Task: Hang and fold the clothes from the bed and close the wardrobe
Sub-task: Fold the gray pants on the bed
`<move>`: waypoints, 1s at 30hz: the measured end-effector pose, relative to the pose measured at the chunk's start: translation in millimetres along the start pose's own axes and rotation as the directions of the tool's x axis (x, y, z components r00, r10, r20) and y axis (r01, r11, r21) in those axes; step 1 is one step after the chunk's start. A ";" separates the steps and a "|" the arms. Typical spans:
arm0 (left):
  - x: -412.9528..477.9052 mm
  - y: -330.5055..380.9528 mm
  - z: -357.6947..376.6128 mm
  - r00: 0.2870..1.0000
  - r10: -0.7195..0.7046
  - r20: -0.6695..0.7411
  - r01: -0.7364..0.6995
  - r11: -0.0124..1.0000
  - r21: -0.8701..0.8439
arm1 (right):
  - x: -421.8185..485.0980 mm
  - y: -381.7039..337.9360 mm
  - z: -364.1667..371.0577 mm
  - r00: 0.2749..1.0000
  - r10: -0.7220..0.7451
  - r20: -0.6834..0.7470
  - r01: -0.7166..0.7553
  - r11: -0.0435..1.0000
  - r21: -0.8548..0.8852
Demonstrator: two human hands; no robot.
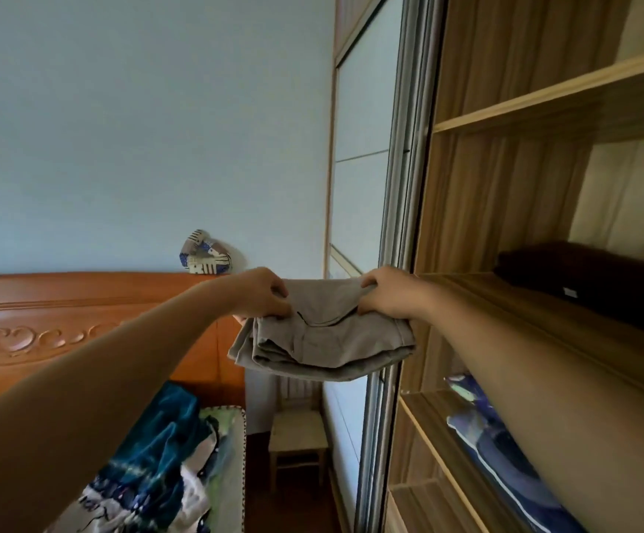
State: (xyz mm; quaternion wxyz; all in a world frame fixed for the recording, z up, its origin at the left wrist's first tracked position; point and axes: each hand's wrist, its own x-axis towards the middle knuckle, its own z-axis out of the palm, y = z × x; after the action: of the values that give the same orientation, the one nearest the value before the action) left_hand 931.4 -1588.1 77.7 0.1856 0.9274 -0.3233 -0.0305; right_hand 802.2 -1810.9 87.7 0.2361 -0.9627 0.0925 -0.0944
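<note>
Grey-beige folded garment (324, 340), held in mid-air in front of the open wardrobe (505, 71), between bed and shelves. Its upper edge is hidden behind both hands. The fingers of the left hand (262, 294) and right hand (393, 292) are curled and clamped on the top fold, with the fingertips partly buried in cloth. Wardrobe contents: a dark folded item (589, 278) on the middle shelf (cut off at the frame's right edge), and blue patterned bedding (505, 448) on the shelf below, partly hidden by the right forearm. On the bed (232, 475) lies a teal-and-white heap of clothes (159, 455), cropped at the bottom edge.
</note>
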 end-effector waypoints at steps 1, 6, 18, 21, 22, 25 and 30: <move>23.8 5.1 -2.2 0.999 0.038 -0.005 -0.038 0.999 0.019 | 11.6 7.3 -6.6 0.999 0.033 -0.022 -0.033 0.999 0.000; 119.1 58.5 2.2 0.964 0.259 0.054 -0.263 0.962 0.078 | 31.4 56.2 -44.2 0.960 0.249 -0.130 -0.244 0.968 0.056; 212.5 233.7 66.8 0.717 0.631 0.295 -0.630 0.769 -0.113 | -33.7 162.2 -113.4 0.692 0.599 -0.403 -0.633 0.772 0.060; 230.4 277.6 84.8 0.648 0.692 0.318 -0.660 0.719 -0.219 | -44.1 183.9 -128.3 0.605 0.649 -0.461 -0.710 0.702 0.056; 236.9 290.4 90.6 0.624 0.716 0.314 -0.679 0.695 -0.235 | -46.7 190.0 -132.4 0.565 0.671 -0.480 -0.739 0.671 0.068; 257.2 327.3 107.7 0.516 0.784 0.345 -0.731 0.613 -0.299 | -55.0 206.5 -143.4 0.426 0.745 -0.513 -0.815 0.563 0.140; 281.8 379.6 137.3 0.315 0.868 0.383 -0.778 0.468 -0.420 | -74.8 222.3 -151.5 0.258 0.806 -0.533 -0.901 0.400 0.170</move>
State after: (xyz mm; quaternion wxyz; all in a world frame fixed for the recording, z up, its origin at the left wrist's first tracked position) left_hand 906.2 -2078.9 106.2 0.1454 0.5604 -0.7847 -0.2216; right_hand 666.3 -2054.2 104.4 0.1299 -0.7025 0.6679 -0.2084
